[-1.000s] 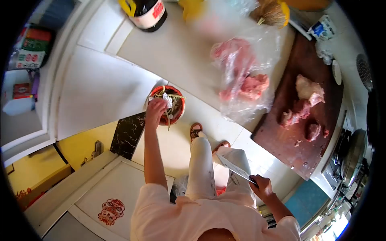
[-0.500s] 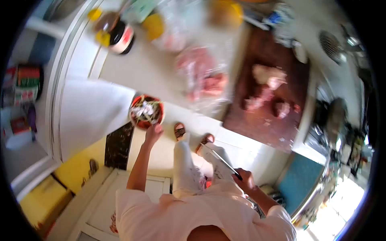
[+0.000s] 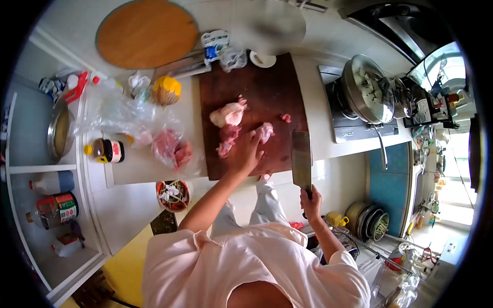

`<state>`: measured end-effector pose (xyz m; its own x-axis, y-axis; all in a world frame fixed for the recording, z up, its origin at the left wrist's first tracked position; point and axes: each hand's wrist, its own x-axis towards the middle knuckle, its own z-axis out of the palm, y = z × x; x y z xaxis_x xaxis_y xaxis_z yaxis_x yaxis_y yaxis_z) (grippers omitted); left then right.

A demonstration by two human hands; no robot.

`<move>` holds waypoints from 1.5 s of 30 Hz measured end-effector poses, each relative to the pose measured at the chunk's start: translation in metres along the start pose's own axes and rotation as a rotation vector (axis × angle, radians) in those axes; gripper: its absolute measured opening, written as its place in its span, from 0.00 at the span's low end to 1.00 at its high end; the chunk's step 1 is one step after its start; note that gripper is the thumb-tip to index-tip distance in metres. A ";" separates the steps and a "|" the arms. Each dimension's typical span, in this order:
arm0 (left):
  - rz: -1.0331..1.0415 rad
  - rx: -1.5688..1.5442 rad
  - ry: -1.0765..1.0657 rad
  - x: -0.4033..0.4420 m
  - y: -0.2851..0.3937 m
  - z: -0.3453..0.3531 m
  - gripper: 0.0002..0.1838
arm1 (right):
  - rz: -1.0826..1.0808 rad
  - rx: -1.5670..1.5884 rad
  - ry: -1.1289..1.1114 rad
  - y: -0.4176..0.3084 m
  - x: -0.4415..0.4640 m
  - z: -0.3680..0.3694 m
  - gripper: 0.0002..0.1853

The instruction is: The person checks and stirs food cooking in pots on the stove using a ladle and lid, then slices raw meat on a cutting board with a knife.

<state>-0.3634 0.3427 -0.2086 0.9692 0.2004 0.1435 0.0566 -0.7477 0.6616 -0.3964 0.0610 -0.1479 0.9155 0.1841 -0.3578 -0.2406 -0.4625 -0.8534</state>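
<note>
My left hand is over the dark wooden cutting board, its fingers apart. The fingertips reach the edge of a small piece of raw meat; I cannot tell whether they touch it. Beside the hand lie a larger pale chunk of raw meat and a redder piece. A small scrap sits farther right. In my right hand is the handle of a cleaver, its broad blade upright at the board's right front edge.
Left of the board are a plastic bag of raw meat, a dark sauce bottle and a yellow-topped squash. A lidded pan stands on the stove at right. Below the counter is a waste bin.
My left hand has moved from above the waste bin to the meat on the board. My right hand has raised the cleaver from beside my legs to the board's edge. The view has turned.
</note>
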 end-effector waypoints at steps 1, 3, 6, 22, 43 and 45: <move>0.041 0.045 0.000 0.020 0.008 0.005 0.34 | 0.012 0.012 0.002 0.004 0.010 -0.011 0.06; 0.103 0.125 0.081 0.049 0.009 0.038 0.31 | 0.023 0.017 -0.020 0.010 0.036 -0.031 0.06; 0.155 0.115 0.118 0.098 0.022 0.074 0.30 | -0.072 -0.117 -0.058 0.031 0.091 -0.063 0.08; -0.371 -0.035 0.261 0.098 0.056 0.125 0.10 | -0.238 -0.307 -0.343 0.029 0.213 -0.070 0.09; 0.081 -0.254 0.179 0.062 0.013 0.157 0.11 | -0.256 -0.651 -0.358 0.014 0.180 -0.043 0.11; 0.074 -0.259 0.183 0.062 0.010 0.156 0.10 | -0.219 -0.640 -0.378 0.014 0.196 -0.023 0.11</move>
<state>-0.2655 0.2492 -0.3077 0.9077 0.2800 0.3125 -0.0977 -0.5832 0.8064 -0.2128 0.0705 -0.2214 0.7203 0.5600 -0.4093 0.2723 -0.7710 -0.5757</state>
